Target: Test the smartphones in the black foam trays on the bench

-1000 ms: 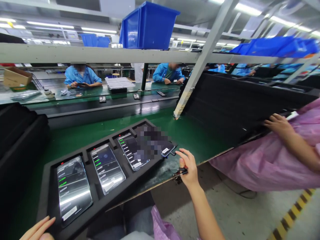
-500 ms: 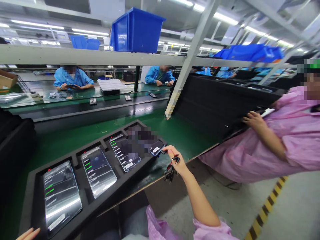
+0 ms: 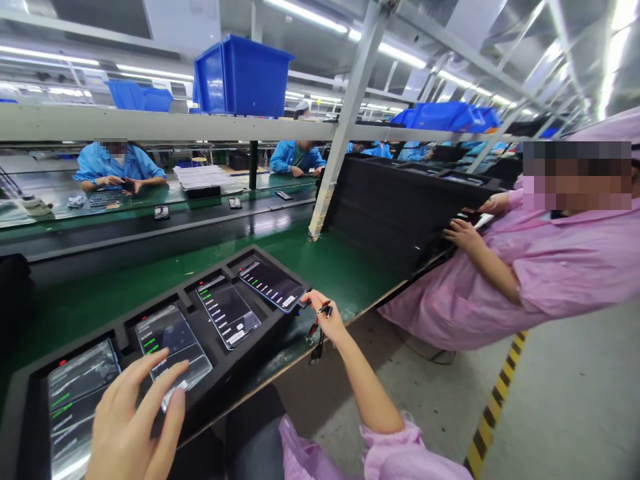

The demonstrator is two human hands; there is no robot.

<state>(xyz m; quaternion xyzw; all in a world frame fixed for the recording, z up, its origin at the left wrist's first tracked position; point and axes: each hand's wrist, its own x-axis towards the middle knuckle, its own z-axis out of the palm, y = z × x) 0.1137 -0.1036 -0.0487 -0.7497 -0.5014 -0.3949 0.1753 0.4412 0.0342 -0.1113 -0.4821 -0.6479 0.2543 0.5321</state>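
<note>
A black foam tray (image 3: 200,390) holds several smartphones in separate slots, their lit screens showing green and white text. My left hand (image 3: 137,417), fingers spread, hovers over the two nearer phones and partly hides the phone at the left end (image 3: 75,400) and the phone beside it (image 3: 175,343). At the far end, my right hand (image 3: 325,317) pinches a dark cable (image 3: 314,337) with red parts against the lower edge of the farthest phone (image 3: 273,285). Its plug is hidden by the fingers. Between them lies another phone (image 3: 227,312), untouched.
The tray rests on a green bench (image 3: 360,280) with its edge toward me. To the right, a person in pink (image 3: 450,293) handles a tall black stack (image 3: 385,213). A slanted post (image 3: 345,120) and a shelf with a blue bin (image 3: 245,77) stand beyond.
My left hand has come up from the lower left corner to over the nearer phones. The right hand stays at the farthest phone. The view has turned to the right.
</note>
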